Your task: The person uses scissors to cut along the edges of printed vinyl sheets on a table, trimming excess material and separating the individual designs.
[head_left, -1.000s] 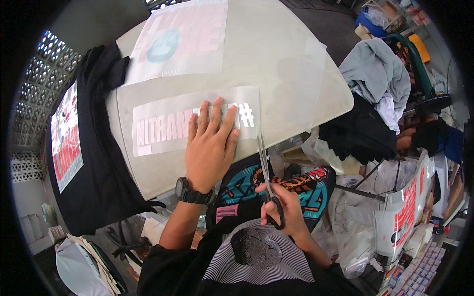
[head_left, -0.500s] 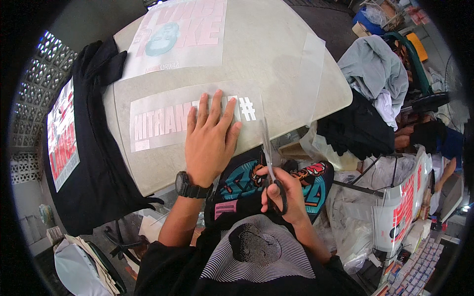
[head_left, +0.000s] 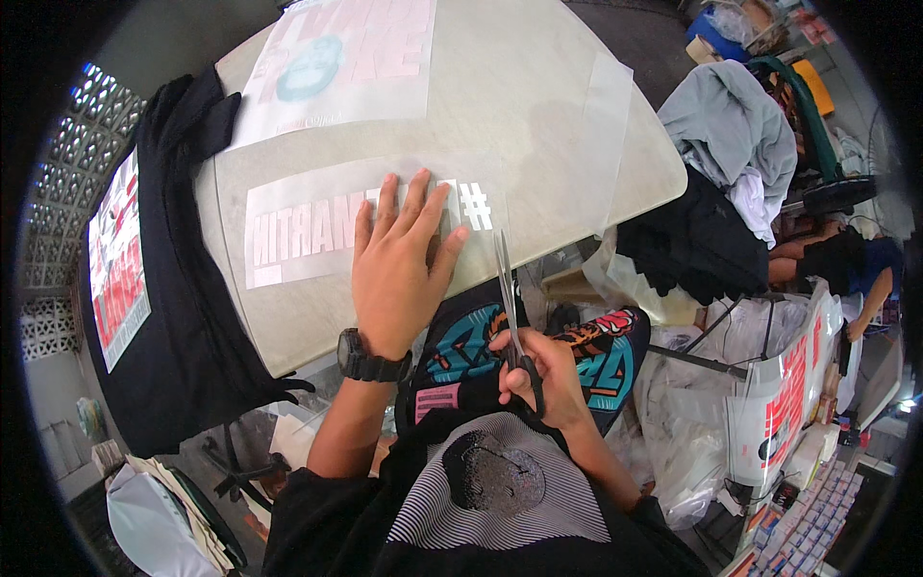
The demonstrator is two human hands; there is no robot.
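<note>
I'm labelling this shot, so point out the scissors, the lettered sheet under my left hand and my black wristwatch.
Scissors [head_left: 509,293], head view: on the metal blades.
Lettered sheet [head_left: 306,231], head view: on lettering toward its left end.
Black wristwatch [head_left: 377,367], head view: on the strap.

Left hand [head_left: 399,269] hides middle lettering on lettered sheet [head_left: 308,229]. Scissors [head_left: 511,320]: handles partly covered by right hand [head_left: 556,380]. Far printed sheet [head_left: 336,82] cut by top edge. Person [head_left: 867,269] far right cropped by dark rim. Keyboard [head_left: 806,529] legends, near right, too small.
</note>
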